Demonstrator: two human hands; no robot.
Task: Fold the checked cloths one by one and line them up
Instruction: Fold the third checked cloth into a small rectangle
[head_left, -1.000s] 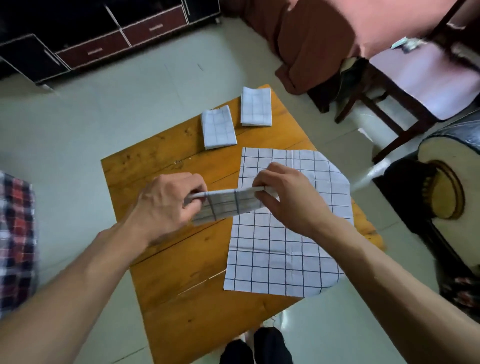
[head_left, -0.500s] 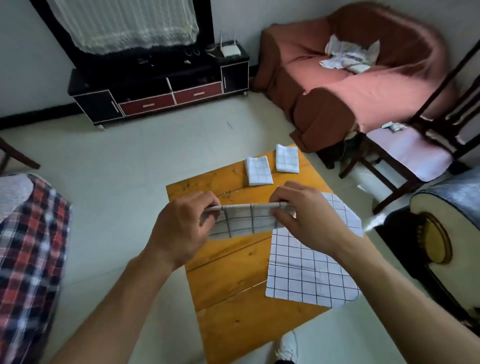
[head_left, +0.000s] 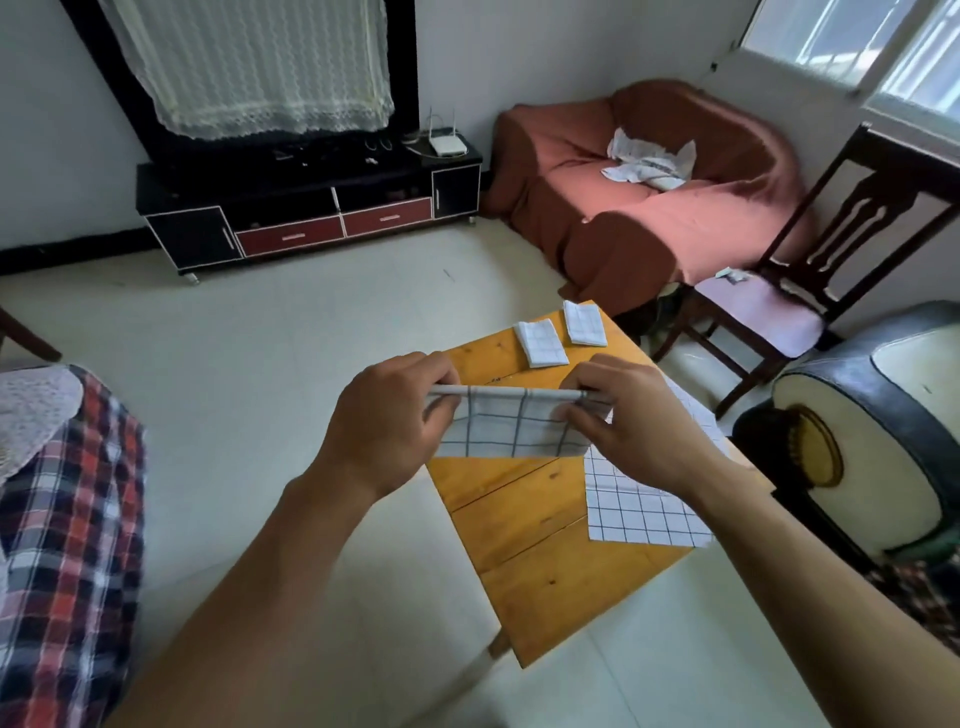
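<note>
Both hands' fingers (head_left: 441, 410) still pinch the folded cloth (head_left: 511, 426), now raised higher

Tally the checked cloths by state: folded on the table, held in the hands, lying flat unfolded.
Folded on the wooden table: 2, left folded cloth and right folded cloth
Held by left hand and right hand: 1, held cloth
Flat, unfolded: 1, flat cloth
Total: 4
</note>
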